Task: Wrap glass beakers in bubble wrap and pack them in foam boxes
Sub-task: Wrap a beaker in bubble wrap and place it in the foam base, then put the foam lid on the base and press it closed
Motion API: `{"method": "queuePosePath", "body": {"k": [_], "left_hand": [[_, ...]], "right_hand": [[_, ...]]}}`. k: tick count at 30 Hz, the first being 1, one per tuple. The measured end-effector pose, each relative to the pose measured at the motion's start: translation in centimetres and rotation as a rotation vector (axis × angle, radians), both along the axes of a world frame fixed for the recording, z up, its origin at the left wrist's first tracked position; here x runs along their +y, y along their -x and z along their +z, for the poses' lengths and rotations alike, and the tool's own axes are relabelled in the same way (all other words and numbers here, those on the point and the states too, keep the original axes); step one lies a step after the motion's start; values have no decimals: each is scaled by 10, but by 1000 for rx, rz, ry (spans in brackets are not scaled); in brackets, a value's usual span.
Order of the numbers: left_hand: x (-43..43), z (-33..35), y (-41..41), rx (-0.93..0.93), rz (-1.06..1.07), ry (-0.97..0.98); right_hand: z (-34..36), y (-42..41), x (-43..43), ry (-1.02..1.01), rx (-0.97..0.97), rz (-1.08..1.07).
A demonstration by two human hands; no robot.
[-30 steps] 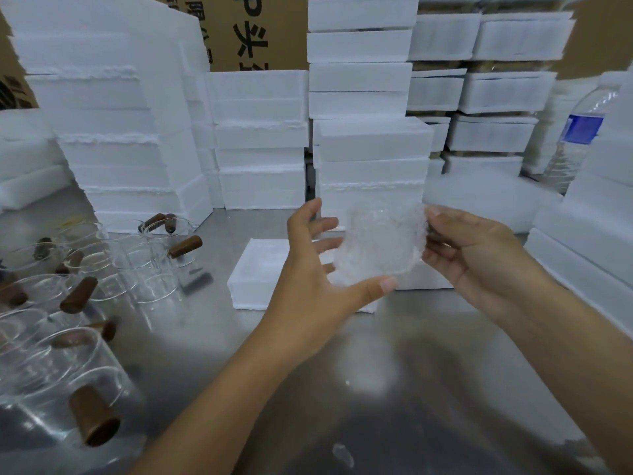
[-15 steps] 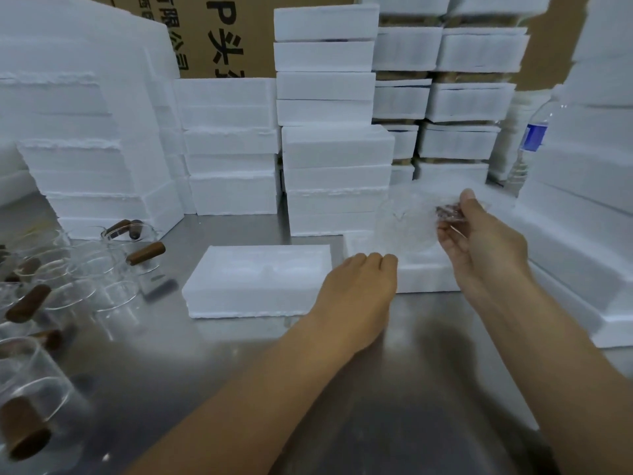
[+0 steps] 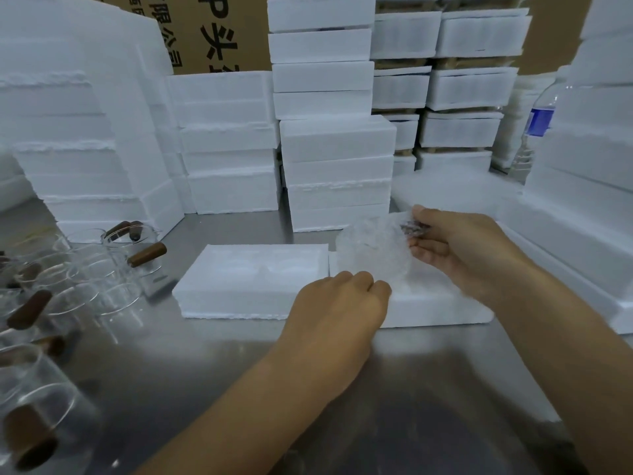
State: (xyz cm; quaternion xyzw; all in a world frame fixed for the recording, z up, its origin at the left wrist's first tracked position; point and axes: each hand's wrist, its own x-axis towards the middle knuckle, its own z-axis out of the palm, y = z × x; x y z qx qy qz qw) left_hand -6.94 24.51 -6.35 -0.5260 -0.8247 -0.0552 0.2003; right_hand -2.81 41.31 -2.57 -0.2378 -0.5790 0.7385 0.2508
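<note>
Now: left foam box (image 3: 250,301) open, two moulded recesses showing. Bubble-wrapped beaker (image 3: 373,252) held above right foam box (image 3: 438,310), right hand (image 3: 459,248) pinching its end; left hand (image 3: 339,303) just below, fingers curled, grip unclear.

Bubble wrap bundle (image 3: 373,250) in right hand (image 3: 459,250)

This is a packing area in a warehouse or workshop. White foam boxes (image 3: 335,156) stand stacked high on a steel counter (image 3: 219,354), backed by printed cardboard cartons (image 3: 219,32). Many glass beakers (image 3: 113,269) crowd one side.
</note>
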Motion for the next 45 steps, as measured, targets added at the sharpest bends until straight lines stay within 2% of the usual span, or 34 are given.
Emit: {"method": "queuePosePath", "body": {"k": [4,6,9,14,17,20,22,24,26,27,28,30,33,36,39,42,45], "left_hand": [[-7,1,-2,-62,-35,-77],[-10,0,0,-126,-68,-201],[-15,-4,6,-318,-94,-382],[-15,-15,15,-552,-113,-526],[-16,-19,18,-541,-137,-508],[-16,-19,18,-499,-177,-453],[-20,-11,21,-559,-167,-560],[-28,0,32,-558,-81,-789],[-42,8,49,-474,116,-933],[-51,10,58,-450,249,-934],[-60,10,66,-459,393,-884],[-73,6,75,-466,660,-659],[-79,5,75,-458,853,-340],[-82,4,77,-541,891,-270],[-83,0,82,-587,856,-329],[-83,1,84,-608,813,-523],[-84,5,88,-655,751,-795]], "right_hand": [[2,-9,13,-213,-169,111],[2,-13,16,-347,-237,147],[0,-14,18,-589,-382,200],[-2,-14,19,-715,-481,232],[-2,-14,20,-886,-541,210],[-1,-13,21,-999,-440,142],[-2,-12,22,-961,-296,37],[-3,-10,24,-850,-145,-122],[-8,-7,29,-834,-159,-297],[-12,-5,32,-835,-212,-351],[-16,-3,36,-827,-274,-376],[-23,0,40,-780,-377,-365],[-28,2,42,-666,-418,-303],[-24,1,42,-542,-398,-272],[-22,1,40,-402,-418,-212],[-21,2,39,-327,-449,-181],[-19,1,36,-281,-440,-151]]}}
